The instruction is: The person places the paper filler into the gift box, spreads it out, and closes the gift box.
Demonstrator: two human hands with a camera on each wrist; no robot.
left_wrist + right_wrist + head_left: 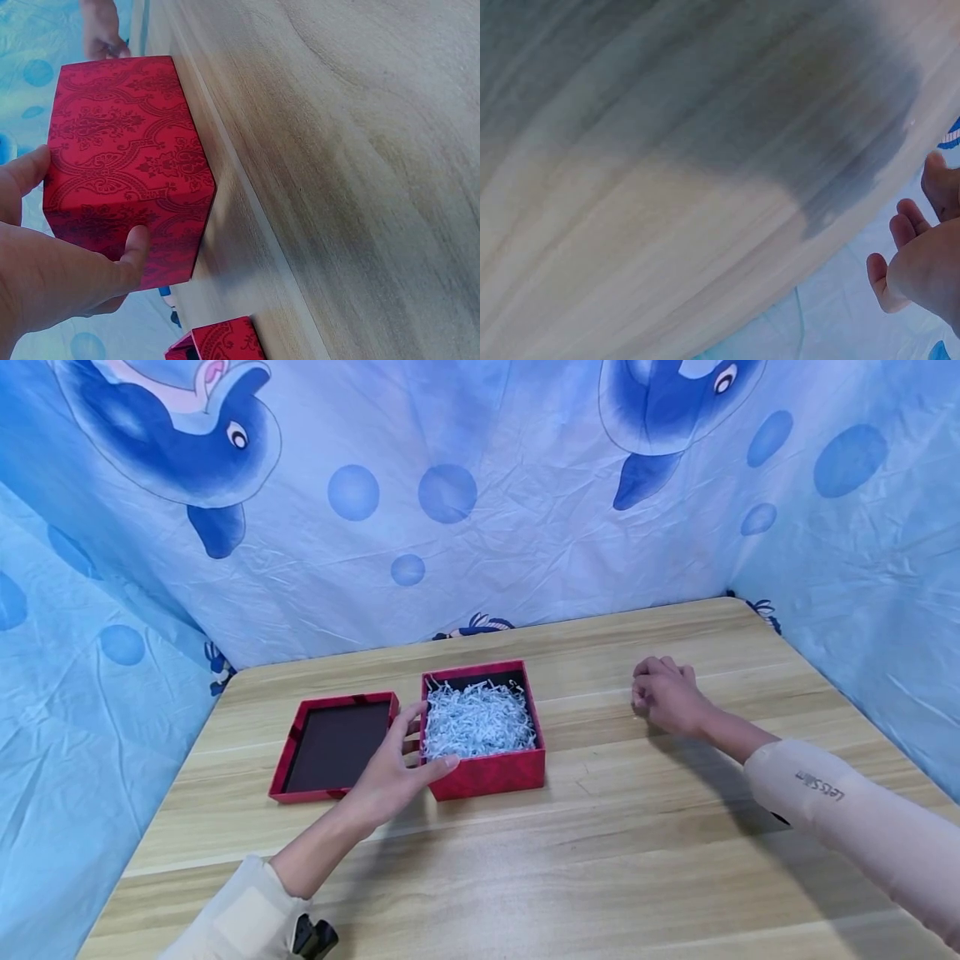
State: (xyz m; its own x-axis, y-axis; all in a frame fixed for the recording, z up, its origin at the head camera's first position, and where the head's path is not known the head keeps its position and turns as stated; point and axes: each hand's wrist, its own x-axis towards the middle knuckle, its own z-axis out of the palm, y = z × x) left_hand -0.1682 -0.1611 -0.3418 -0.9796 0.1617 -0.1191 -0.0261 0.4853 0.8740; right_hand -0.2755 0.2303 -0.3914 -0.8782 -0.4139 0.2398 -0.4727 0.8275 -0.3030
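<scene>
An uncovered red box [489,775] with a dark damask pattern stands mid-table, filled with pale blue shredded paper [480,718]. My left hand [390,777] holds its near left corner, the thumb at the near rim and the fingers along the left side. In the left wrist view, the thumb [136,244] lies against the patterned wall of the box. Over the table to the right of the box is my right hand [666,695], palm down with bent fingers. The right wrist view shows its fingers loosely curled and apart, with nothing visible between them.
To the left of the box lies its red lid [337,747], dark inside face up. A wood-grain table [600,852] carries everything. Blue dolphin-print cloth [525,560] hangs behind and along both sides of the table.
</scene>
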